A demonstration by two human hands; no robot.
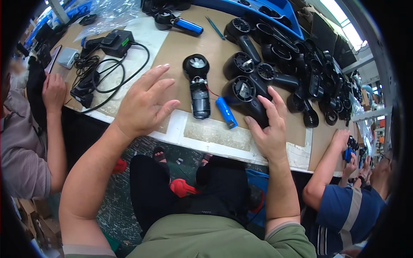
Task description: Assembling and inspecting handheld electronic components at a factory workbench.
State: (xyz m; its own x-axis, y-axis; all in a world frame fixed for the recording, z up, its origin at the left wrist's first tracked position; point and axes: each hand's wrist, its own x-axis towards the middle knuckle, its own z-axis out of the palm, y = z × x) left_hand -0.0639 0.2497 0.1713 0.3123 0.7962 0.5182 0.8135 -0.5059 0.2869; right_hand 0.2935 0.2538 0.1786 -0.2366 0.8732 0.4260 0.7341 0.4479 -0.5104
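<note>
My left hand [147,99] hovers over the table's front edge, fingers spread and nothing in it. To its right lies an opened black handheld fan [200,103], its white blades at the far end and its hollow handle toward me. A thin red wire runs from it toward a blue cylindrical battery [226,113] on the table. My right hand [272,127] has thumb and fingers around the handle of another black handheld fan [241,90], whose round head points left. Part of that handle is hidden by my fingers.
More black fans [297,64] crowd the right side, below a blue bin [275,13]. At the back lie tweezers [215,28] and a fan part with a blue battery [187,26]. A black cable [124,77] coils at left. People [30,142] sit on both sides.
</note>
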